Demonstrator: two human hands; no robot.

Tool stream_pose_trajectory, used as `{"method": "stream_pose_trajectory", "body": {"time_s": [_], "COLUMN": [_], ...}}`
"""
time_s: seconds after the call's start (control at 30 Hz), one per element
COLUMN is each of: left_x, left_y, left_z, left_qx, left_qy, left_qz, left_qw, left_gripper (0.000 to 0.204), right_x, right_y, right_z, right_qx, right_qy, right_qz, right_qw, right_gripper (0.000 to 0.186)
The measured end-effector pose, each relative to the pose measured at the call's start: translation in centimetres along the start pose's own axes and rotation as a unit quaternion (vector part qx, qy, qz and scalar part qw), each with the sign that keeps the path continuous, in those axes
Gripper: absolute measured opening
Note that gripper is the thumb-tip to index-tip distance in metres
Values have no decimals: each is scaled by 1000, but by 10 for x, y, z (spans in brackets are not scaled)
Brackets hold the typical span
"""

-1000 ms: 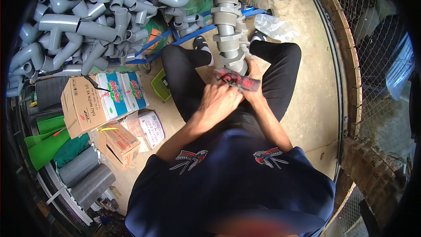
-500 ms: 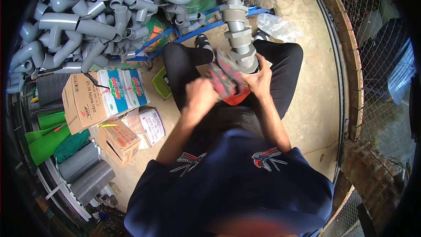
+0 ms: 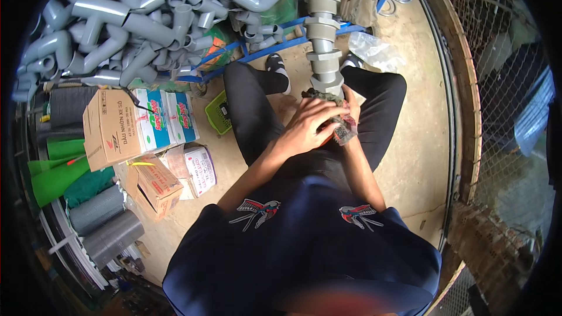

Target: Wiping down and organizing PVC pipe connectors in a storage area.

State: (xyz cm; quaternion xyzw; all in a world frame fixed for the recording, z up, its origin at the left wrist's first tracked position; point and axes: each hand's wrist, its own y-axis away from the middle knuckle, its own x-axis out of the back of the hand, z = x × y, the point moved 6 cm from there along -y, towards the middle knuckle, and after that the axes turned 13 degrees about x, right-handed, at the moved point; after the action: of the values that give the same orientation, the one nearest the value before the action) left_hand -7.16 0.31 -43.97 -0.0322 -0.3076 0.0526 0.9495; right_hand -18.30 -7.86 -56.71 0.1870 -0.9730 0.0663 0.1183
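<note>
The stack of grey pipe fittings (image 3: 324, 35) stands upright between the seated person's knees, its lower end down at the lap and its top running up toward the shelf of pipe parts. A crumpled, dark patterned rag (image 3: 342, 123) is bunched around the bottom of the stack. The left hand (image 3: 307, 126) lies over the rag, fingers curled and pressed onto the cloth against the lowest fitting, a closed grasp on the rag. The right hand (image 3: 353, 105) sits just behind it on the far side of the stack, mostly hidden by the rag and the left hand; it touches the base of the stack, but how far its fingers are closed I cannot tell.

Both forearms come up from a dark blue shirt (image 3: 304, 240), and the legs in black trousers (image 3: 252, 111) spread out on the bare concrete floor (image 3: 421, 158). Just beside the left knee lies a small green basket (image 3: 218, 114). Further left are cardboard boxes (image 3: 108, 129), some printed in blue and white. Behind them, a big heap of grey elbows and tees (image 3: 129, 23) fills a blue rack (image 3: 275, 50). A clear plastic bag (image 3: 374, 52) lies near the right foot, and wire mesh fencing (image 3: 497, 111) runs along the right side.
</note>
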Motion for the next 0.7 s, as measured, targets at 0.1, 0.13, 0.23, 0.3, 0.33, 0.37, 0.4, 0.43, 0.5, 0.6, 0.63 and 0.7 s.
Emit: {"method": "stream_pose_trajectory", "body": {"time_s": [0.1, 0.13, 0.23, 0.3, 0.33, 0.37, 0.4, 0.43, 0.5, 0.6, 0.63, 0.7], "left_x": [-7, -9, -16, -16, -16, -21, -24, -27, -28, -17, -15, -3], "left_y": [27, 33, 34, 36, 36, 37, 39, 40, 31, 2, -6, -10], "left_z": [-39, -40, -43, -62, -69, -74, -78, -82, -94, -119, -132, -149], "left_qx": [22, 34, 19, 51, 52, 51, 73, 96, 144, 213, 245, 281], "left_qy": [88, 96, 70, 79, 86, 85, 124, 162, 160, 181, 251, 299], "left_qz": [92, 112, 128, 193, 198, 201, 198, 196, 212, 194, 163, 114], "left_qw": [992, 989, 989, 977, 975, 975, 970, 962, 953, 940, 922, 905], "left_gripper": [39, 40, 48, 51, 58, 58, 61, 64, 85, 83, 73, 54], "right_x": [1, -1, -9, -14, -19, -23, -23, -26, -36, -52, -57, -56], "right_y": [2, 3, 1, -3, -2, 0, 1, 1, 1, 4, 5, 10], "right_z": [-28, -27, -23, -33, -27, -21, -31, -26, -6, 9, 9, 3], "right_qx": [65, 57, 63, 42, 40, 38, 32, 32, 63, -20, -50, -43], "right_qy": [11, 4, -20, -16, -13, -9, -14, -15, -61, -209, -277, -253], "right_qz": [12, 10, -1, -17, -9, -1, -14, -14, -32, -71, -65, -130], "right_qw": [998, 998, 998, 999, 999, 999, 999, 999, 996, 975, 957, 958], "right_gripper": [69, 72, 75, 80, 82, 84, 85, 85, 83, 75, 73, 69]}}
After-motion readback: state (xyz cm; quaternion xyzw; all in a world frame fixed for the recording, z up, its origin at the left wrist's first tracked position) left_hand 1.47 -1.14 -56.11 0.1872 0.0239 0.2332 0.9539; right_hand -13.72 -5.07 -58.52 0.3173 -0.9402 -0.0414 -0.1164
